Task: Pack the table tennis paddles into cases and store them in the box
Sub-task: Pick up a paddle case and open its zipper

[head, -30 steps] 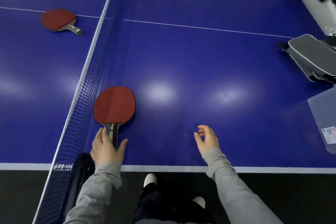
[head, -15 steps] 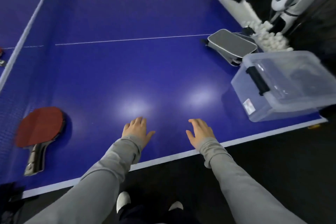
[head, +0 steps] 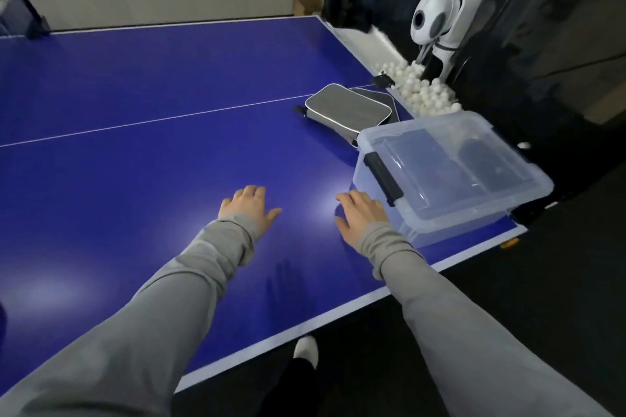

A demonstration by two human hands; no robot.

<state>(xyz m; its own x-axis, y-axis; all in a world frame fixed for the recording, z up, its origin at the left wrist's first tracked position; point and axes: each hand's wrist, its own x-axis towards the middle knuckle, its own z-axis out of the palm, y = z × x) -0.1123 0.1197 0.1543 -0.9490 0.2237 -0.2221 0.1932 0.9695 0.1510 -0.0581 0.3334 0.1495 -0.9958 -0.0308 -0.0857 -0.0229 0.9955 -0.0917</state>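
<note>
Both hands have slid way over to the right since a second ago, when the left hand (head: 249,206) was right at a paddle's handle by the net. Now it's flat-ish over the bare table (head: 135,105), fingers loosely spread, holding nothing. Same deal with the right hand (head: 360,213): relaxed, empty, sitting just beside the near corner of the box (head: 450,176). Whether the palms actually touch the surface, can't tell from here.

No paddle is in view anymore, so they're all somewhere off to the left. What is here: the cases (head: 349,108), a small grey stack lying just behind the box, close to the table's right edge. The box is clear plastic with its lid on and a black latch (head: 384,178) facing the hands.

Handling guess: the cases look like soft padded zip pouches, light, a bit floppy, nothing fragile. I'd pinch the top one along its piped edge or grab it flat across the middle. The box looks stiff and kinda slick, so the latch needs popping before anything goes in.

Both arms are stretched forward in grey sleeves, forearms angled toward the box, wrists low, right one closer to the cases.
</note>
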